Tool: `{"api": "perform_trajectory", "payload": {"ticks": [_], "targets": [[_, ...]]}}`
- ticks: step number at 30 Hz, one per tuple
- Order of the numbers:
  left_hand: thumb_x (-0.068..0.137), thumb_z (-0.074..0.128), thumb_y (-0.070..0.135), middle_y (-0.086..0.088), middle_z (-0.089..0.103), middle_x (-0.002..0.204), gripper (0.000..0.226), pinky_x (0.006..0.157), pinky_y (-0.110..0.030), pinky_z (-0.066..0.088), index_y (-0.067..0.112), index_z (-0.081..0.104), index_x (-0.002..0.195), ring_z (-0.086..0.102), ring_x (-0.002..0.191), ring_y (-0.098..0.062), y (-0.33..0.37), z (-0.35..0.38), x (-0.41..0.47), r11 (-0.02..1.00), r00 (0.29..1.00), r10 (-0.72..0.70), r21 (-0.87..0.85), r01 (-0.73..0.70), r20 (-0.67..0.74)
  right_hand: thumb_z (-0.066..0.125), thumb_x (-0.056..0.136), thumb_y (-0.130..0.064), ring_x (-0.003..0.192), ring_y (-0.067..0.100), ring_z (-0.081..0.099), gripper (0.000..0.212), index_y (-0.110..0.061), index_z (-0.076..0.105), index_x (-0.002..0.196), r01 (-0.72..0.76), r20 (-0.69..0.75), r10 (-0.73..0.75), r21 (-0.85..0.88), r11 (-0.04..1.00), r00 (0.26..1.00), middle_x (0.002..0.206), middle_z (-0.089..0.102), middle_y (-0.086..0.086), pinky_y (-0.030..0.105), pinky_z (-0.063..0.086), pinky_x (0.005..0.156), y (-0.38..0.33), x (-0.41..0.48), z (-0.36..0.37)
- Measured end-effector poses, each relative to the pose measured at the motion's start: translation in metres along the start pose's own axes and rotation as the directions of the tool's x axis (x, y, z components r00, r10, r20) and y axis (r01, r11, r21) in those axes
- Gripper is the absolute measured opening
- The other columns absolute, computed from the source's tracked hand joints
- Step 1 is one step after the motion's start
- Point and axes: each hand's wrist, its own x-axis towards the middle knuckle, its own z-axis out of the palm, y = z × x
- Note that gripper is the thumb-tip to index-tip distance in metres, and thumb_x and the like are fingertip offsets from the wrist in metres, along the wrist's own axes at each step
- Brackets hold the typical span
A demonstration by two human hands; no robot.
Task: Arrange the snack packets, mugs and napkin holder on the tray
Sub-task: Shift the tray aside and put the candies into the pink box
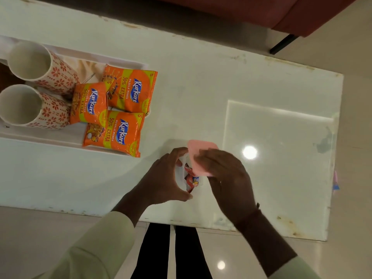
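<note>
Chipped white table [201, 81]; red sofa [302, 15] beyond far edge; beige floor [354, 158].

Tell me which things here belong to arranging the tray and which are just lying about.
For the job: tray; far mug; near mug; three snack packets; clear holder with sachets, gripped by the left hand; pink lid, held by the right hand.

Lying about: red seat beyond the table; small pink and blue scrap at the table's right edge.
</note>
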Motion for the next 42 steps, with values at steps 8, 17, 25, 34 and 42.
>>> {"api": "perform_trajectory", "payload": {"ticks": [8, 17, 25, 34, 42], "targets": [[0.05, 0.089, 0.052, 0.011, 0.048, 0.139, 0.109, 0.1, -0.04, 0.05, 0.028, 0.033, 0.14, 0.051, 0.115, -0.012, 0.001, -0.001, 0.001, 0.996, 0.996, 0.086, -0.03, -0.086, -0.007, 0.056, 0.091, -0.004, 0.13, 0.026, 0.055, 0.035, -0.015, 0.071, 0.121, 0.097, 0.052, -0.094, -0.063, 0.993, 0.994, 0.133, 0.064, 0.001, 0.047, 0.051, 0.098, -0.001, -0.043, 0.028], [0.06, 0.085, 0.054, 0.013, 0.034, 0.153, 0.114, 0.102, -0.025, 0.042, 0.034, 0.017, 0.15, 0.039, 0.118, 0.005, 0.003, 0.005, -0.018, 0.999, 0.999, 0.023, -0.023, -0.024, -0.045, 0.082, 0.077, -0.023, 0.137, 0.022, 0.045, 0.051, -0.016, 0.068, 0.126, 0.059, 0.243, -0.056, -0.006, 0.998, 0.968, 0.14, 0.059, -0.001, 0.039, 0.05, 0.102, 0.005, -0.041, 0.018], [0.074, 0.077, 0.049, 0.015, 0.037, 0.151, 0.098, 0.097, -0.025, 0.045, 0.032, 0.019, 0.151, 0.048, 0.12, -0.001, 0.018, 0.0, -0.03, 0.985, 0.992, -0.122, -0.116, 0.124, 0.021, 0.077, 0.083, -0.025, 0.14, 0.017, 0.043, 0.042, -0.02, 0.069, 0.123, 0.015, 0.269, -0.033, 0.069, 0.997, 0.963, 0.141, 0.057, -0.005, 0.04, 0.049, 0.104, 0.007, -0.044, 0.018], [0.094, 0.058, 0.034, 0.007, 0.069, 0.104, 0.023, 0.074, -0.014, 0.044, 0.019, 0.067, 0.109, 0.062, 0.095, -0.01, 0.044, 0.017, 0.005, 0.897, 0.847, -0.362, -0.393, 0.202, -0.39, 0.056, 0.096, -0.044, 0.088, 0.009, 0.064, 0.019, -0.029, 0.069, 0.095, -0.74, 0.252, 0.776, 0.563, 0.369, 0.579, 0.096, 0.071, -0.009, 0.02, 0.051, 0.072, 0.011, 0.002, 0.03], [0.092, 0.061, 0.033, 0.014, 0.062, 0.089, 0.003, 0.067, -0.01, 0.039, 0.031, 0.06, 0.091, 0.054, 0.077, 0.001, 0.04, 0.029, 0.01, 0.902, 0.788, -0.399, -0.353, 0.247, -0.469, 0.036, 0.102, -0.047, 0.057, 0.005, 0.049, 0.035, -0.021, 0.039, 0.079, -0.742, 0.031, 0.781, 0.337, 0.58, 0.624, 0.062, 0.05, -0.009, 0.023, 0.032, 0.051, 0.004, 0.004, 0.07]]}}
